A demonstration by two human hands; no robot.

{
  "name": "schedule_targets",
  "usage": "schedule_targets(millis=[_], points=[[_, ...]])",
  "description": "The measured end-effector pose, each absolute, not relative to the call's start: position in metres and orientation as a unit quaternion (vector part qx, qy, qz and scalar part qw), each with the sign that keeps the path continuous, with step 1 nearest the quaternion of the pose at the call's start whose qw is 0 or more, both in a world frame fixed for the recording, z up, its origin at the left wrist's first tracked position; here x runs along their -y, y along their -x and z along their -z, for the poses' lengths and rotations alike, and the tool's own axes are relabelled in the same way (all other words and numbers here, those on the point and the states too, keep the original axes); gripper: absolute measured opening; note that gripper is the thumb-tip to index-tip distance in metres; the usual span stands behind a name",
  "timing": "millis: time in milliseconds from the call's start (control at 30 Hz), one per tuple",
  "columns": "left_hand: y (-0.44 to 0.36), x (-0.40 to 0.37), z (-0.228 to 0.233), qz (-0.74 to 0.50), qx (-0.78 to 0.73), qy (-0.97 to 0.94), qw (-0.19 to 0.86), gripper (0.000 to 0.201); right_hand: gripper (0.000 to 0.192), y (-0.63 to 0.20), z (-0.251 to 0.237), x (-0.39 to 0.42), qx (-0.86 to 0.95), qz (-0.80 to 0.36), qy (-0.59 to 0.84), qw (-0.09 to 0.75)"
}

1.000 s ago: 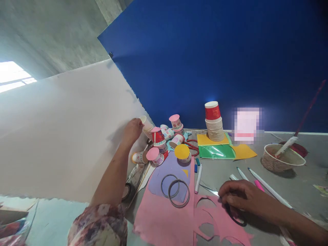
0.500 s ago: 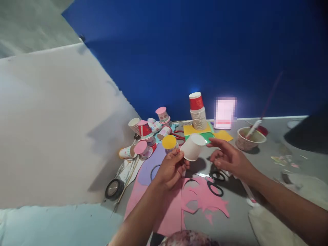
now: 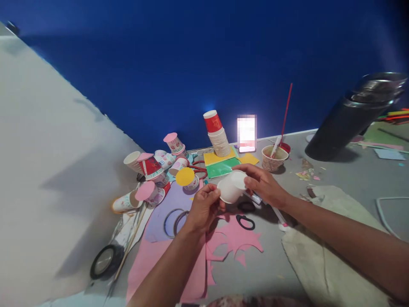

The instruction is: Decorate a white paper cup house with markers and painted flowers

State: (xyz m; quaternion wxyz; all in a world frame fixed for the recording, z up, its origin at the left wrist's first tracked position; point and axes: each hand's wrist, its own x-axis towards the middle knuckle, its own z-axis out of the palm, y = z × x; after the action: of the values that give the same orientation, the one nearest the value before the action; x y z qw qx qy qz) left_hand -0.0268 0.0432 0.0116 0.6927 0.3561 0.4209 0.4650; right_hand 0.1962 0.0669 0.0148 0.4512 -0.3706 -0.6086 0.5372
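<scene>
A white paper cup [image 3: 230, 190] is gripped between both hands above the pink paper [image 3: 191, 251]. The left hand [image 3: 204, 207] is closed on its base, and the fingers of the right hand [image 3: 260, 183] are curled over its rim. Black-handled scissors [image 3: 245, 221] lie just below the fingertips.

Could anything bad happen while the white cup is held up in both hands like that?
Maybe. Both hands, left hand and right hand, grip the thin white paper cup in the air; a hard squeeze could crush it. If it slips, it may land on the black-handled scissors or the cut pink paper just below. A forearm swinging left could topple the decorated cups.
</scene>
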Motion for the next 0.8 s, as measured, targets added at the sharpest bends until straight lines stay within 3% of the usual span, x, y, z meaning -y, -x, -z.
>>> schedule_targets(millis=[100, 233, 300, 400, 467, 567, 700, 800], points=[[0.029, -0.046, -0.009, -0.468, -0.416, -0.368, 0.687, 0.055, 0.087, -0.193, -0.015, -0.061, 0.680, -0.472, 0.359, 0.431], [0.032, -0.044, -0.001, -0.468, -0.441, -0.385, 0.662, 0.047, 0.064, -0.190, -0.016, -0.062, 0.708, -0.395, 0.395, 0.432], [0.032, -0.040, 0.000, -0.508, -0.475, -0.461, 0.551, 0.046, 0.060, -0.190, -0.016, -0.063, 0.693, -0.403, 0.402, 0.442], [0.029, -0.033, -0.003, -0.508, -0.474, -0.634, 0.338, 0.071, 0.057, -0.188, -0.017, -0.062, 0.682, -0.411, 0.403, 0.451], [0.026, -0.030, -0.006, -0.475, -0.455, -0.689, 0.304, 0.075, 0.061, -0.187, -0.019, -0.060, 0.683, -0.432, 0.383, 0.447], [0.024, -0.030, -0.008, -0.482, -0.471, -0.652, 0.347, 0.068, 0.067, -0.194, -0.025, -0.060, 0.665, -0.476, 0.356, 0.453], [0.030, -0.039, -0.010, -0.520, -0.426, -0.471, 0.571, 0.060, 0.036, -0.222, -0.053, -0.079, 0.588, -0.371, 0.426, 0.580], [0.033, -0.044, -0.012, -0.504, -0.380, -0.350, 0.692, 0.061, 0.035, -0.248, -0.092, -0.098, 0.518, -0.339, 0.448, 0.645]])
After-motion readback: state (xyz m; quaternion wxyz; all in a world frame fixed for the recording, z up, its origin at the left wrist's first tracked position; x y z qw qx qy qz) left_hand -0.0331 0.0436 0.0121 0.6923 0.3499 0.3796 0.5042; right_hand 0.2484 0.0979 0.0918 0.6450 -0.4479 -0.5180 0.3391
